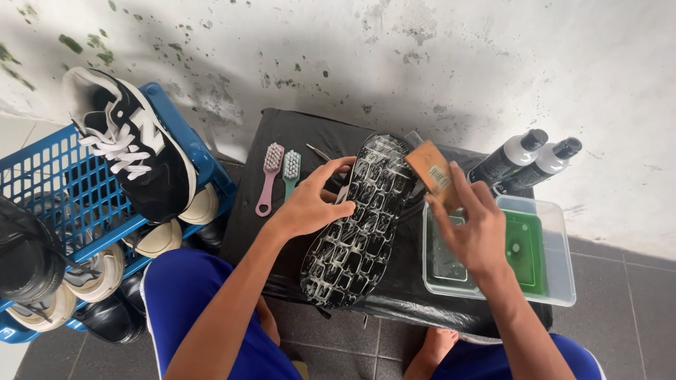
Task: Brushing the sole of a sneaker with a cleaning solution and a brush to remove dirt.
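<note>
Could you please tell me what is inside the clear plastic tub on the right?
The tub holds a green tray-like thing, probably with liquid. The right hand, holding a wooden brush, covers the tub's left part, so anything there is hidden.

Informal shoe-cleaning spot, probably a home yard: stained white wall point(435, 50), grey tiled floor point(637, 302), blue crate point(65, 186) of shoes at left, brushes point(278, 172) and bottles point(525, 160) on black-covered stand point(276, 225).

Soapy shoe sole point(358, 225) between hands point(311, 204)
</note>
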